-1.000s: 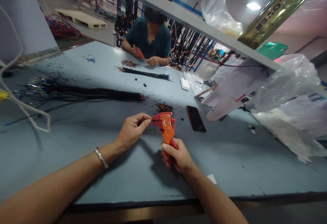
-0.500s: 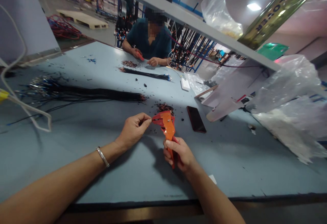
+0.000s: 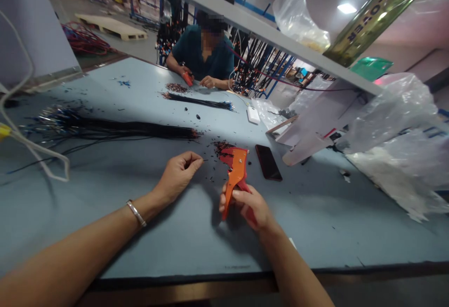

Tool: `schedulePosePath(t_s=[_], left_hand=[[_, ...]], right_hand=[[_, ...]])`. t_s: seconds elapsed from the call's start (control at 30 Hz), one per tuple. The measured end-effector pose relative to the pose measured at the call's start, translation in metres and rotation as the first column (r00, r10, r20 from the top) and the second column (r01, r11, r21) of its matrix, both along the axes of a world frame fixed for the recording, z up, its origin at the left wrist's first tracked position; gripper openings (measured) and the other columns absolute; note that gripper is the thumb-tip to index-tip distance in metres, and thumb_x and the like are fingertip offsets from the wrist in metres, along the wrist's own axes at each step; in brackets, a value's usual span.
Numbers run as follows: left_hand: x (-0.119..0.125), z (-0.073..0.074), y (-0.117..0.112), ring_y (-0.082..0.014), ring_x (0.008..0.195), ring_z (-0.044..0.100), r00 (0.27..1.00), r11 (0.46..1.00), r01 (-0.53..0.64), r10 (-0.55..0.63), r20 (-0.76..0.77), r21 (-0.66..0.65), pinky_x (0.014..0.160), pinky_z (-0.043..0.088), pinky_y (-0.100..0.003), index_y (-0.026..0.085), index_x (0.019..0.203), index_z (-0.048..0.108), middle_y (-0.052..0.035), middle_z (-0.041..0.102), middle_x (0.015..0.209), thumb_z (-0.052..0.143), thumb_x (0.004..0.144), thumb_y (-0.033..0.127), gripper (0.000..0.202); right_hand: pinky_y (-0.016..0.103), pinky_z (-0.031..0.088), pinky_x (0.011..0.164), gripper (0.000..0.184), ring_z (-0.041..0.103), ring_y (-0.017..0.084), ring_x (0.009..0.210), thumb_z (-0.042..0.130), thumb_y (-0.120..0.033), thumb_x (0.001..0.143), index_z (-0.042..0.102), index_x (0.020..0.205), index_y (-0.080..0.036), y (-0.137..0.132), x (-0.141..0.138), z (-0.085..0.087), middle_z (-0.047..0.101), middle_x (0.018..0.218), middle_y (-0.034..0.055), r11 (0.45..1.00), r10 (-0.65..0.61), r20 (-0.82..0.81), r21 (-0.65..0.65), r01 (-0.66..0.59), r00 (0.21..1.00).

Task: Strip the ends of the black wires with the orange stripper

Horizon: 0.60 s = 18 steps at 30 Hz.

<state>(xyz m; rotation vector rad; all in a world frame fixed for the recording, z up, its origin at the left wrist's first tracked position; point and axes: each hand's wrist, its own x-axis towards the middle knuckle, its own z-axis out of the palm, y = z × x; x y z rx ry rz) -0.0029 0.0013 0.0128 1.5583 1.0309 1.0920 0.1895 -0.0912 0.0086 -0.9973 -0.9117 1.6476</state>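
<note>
My right hand (image 3: 247,204) is wrapped round the handles of an orange and red wire stripper (image 3: 238,167), its jaws pointing left. Pinched between the thumb and fingers of my left hand (image 3: 182,174) is a thin black wire (image 3: 205,160), with a short end sticking out to the right. A gap separates that end from the stripper's jaws. Behind the jaws lies a pile of small black and copper-coloured scraps (image 3: 221,147). A long bundle of black wires (image 3: 140,128) stretches across the table to the left, its copper-coloured ends facing right.
A phone (image 3: 268,162) lies right of the stripper. Across the table (image 3: 168,251) a co-worker (image 3: 203,54) holds a red tool beside a smaller wire bundle (image 3: 198,101). Clear plastic bags (image 3: 393,157) and a white roll (image 3: 303,150) occupy the right side. A white cable (image 3: 42,150) hangs at left.
The stripper has moved right, away from the wire, and its handles have spread apart. My left hand has shifted slightly left, and the wire's end now shows free of the jaws.
</note>
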Motion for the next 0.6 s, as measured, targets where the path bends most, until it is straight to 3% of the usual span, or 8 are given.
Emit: schedulePosePath(t_s=[0.2, 0.43, 0.6], left_hand=[[-0.0014, -0.0016, -0.0003, -0.0118, 0.064, 0.046, 1.000, 1.000, 0.015, -0.015, -0.006, 0.006, 0.062, 0.036, -0.022, 0.016, 0.076, 0.060, 0.0023, 0.054, 0.068, 0.055, 0.082, 0.036, 0.022], [-0.0016, -0.0012, -0.0009, -0.0128, 0.068, 0.046, 0.999, 0.999, 0.044, -0.044, -0.003, 0.022, 0.064, 0.036, -0.023, 0.016, 0.077, 0.060, 0.0018, 0.053, 0.070, 0.054, 0.082, 0.036, 0.021], [0.0018, 0.0007, -0.0057, -0.0110, 0.059, 0.042, 0.996, 0.997, 0.071, -0.069, 0.049, -0.039, 0.057, 0.035, -0.022, 0.016, 0.075, 0.058, 0.0037, 0.047, 0.061, 0.054, 0.082, 0.036, 0.021]], right_hand=[[0.033, 0.052, 0.065, 0.031, 0.064, 0.019, 0.070, 0.070, -0.034, 0.072, 0.060, 0.093, -0.013, -0.0023, -0.0028, -0.0002, 0.064, 0.081, 0.0059, 0.993, 0.068, 0.093, 0.087, -0.076, 0.993], [0.031, 0.048, 0.065, 0.029, 0.059, 0.018, 0.071, 0.068, -0.038, 0.075, 0.058, 0.090, -0.016, -0.0024, -0.0010, 0.0026, 0.061, 0.079, 0.0039, 0.981, -0.004, 0.275, 0.186, -0.049, 0.962], [0.033, 0.047, 0.071, 0.030, 0.059, 0.020, 0.076, 0.063, -0.039, 0.081, 0.057, 0.100, -0.016, -0.0061, 0.0012, 0.0026, 0.062, 0.084, 0.0050, 0.968, -0.063, 0.441, 0.244, -0.051, 0.895]])
